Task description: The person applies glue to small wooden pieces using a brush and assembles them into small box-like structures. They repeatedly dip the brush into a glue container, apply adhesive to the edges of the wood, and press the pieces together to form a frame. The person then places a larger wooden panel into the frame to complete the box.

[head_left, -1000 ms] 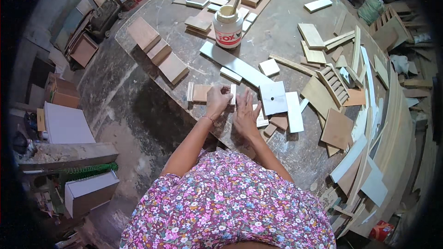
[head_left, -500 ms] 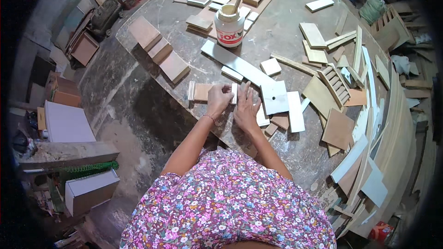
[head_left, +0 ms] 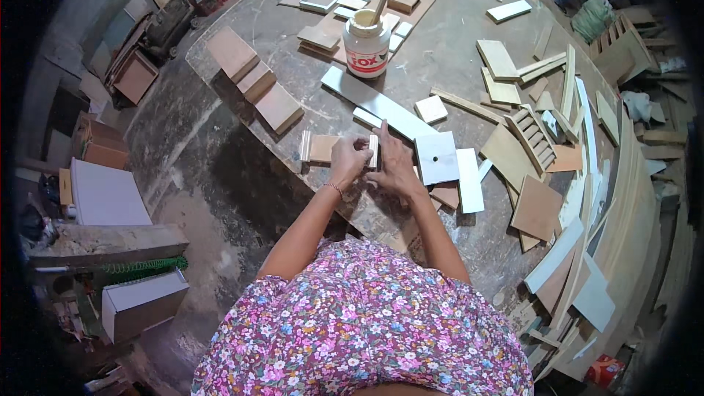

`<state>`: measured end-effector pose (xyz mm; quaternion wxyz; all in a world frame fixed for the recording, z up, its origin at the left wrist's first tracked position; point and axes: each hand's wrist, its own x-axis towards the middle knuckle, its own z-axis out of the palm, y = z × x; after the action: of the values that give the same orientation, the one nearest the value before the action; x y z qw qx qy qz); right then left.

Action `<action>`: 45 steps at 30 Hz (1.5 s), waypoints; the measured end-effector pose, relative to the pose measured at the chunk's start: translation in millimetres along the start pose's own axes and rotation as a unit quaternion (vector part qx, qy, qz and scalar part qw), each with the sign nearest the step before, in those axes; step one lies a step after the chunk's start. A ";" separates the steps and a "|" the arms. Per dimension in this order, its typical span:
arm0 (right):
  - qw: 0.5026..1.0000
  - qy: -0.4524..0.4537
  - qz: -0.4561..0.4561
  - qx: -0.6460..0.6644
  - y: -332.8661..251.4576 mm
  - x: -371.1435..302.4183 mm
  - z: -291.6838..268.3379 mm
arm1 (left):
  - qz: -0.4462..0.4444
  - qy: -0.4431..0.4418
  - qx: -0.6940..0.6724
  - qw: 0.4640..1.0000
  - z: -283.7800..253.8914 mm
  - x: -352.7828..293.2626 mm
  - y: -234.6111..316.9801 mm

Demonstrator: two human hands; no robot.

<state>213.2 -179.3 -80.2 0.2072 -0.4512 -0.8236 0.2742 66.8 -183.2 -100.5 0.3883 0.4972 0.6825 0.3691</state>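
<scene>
A small tan wooden block [head_left: 322,148] lies at the table's near edge, with a layered strip standing across its left end. At its other end is a pale upright end strip [head_left: 373,151]. My left hand [head_left: 349,162] is closed over the right part of the block, fingertips pinched at this strip. On the strip's other side rests my right hand [head_left: 397,164], its index finger stretched forward and its thumb apart near the strip's lower end. A white square plate with a dark hole [head_left: 437,157] lies just right of that hand. My palms hide part of the block.
A white jar [head_left: 366,45] with a brush in it stands beyond my hands. A long white board [head_left: 378,106] lies between. Three tan blocks [head_left: 257,82] line the left table edge. Wood offcuts, a small slatted piece [head_left: 531,136] and a brown square [head_left: 537,205] crowd the right.
My right hand has shifted slightly right and turned, its fingers going from flat and spread to index outstretched with the thumb apart. My left hand keeps its pinch at the strip.
</scene>
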 end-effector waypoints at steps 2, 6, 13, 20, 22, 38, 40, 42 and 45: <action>1.000 0.000 0.009 -0.017 5.5 3.7 3.6 | 0.005 0.001 0.022 1.000 -3.8 -5.0 14.2; 1.000 0.016 -0.003 -0.003 8.4 6.1 6.5 | 0.008 0.000 0.009 1.000 -5.7 -8.1 19.2; 1.000 -0.010 -0.017 -0.009 7.2 7.5 0.6 | 0.017 0.006 0.011 1.000 -2.6 -3.9 9.6; 1.000 0.004 -0.023 -0.016 11.8 7.4 5.0 | 0.032 0.009 0.012 0.999 -4.6 -4.5 10.8; 0.999 0.011 -0.031 -0.006 14.0 8.1 6.8 | 0.039 0.014 0.033 0.999 -4.9 -5.4 12.7; 0.997 0.007 -0.054 0.060 18.7 3.9 -1.0 | 0.018 0.000 0.016 1.000 -4.3 -6.0 17.4; 0.993 0.018 -0.059 0.103 16.1 -1.1 -5.7 | 0.004 -0.016 0.036 0.999 -5.9 -3.6 15.1; 0.989 0.085 -0.071 0.099 12.4 -12.1 -2.7 | 0.001 -0.015 0.022 1.000 -5.1 -0.3 3.6; 0.981 0.133 -0.007 0.140 4.2 -28.7 11.6 | 0.006 -0.014 0.009 1.000 -3.6 -1.5 11.7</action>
<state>223.6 -205.1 -94.5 0.3776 -0.4443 -0.7454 0.3231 68.5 -182.3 -88.3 0.3910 0.5101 0.6770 0.3585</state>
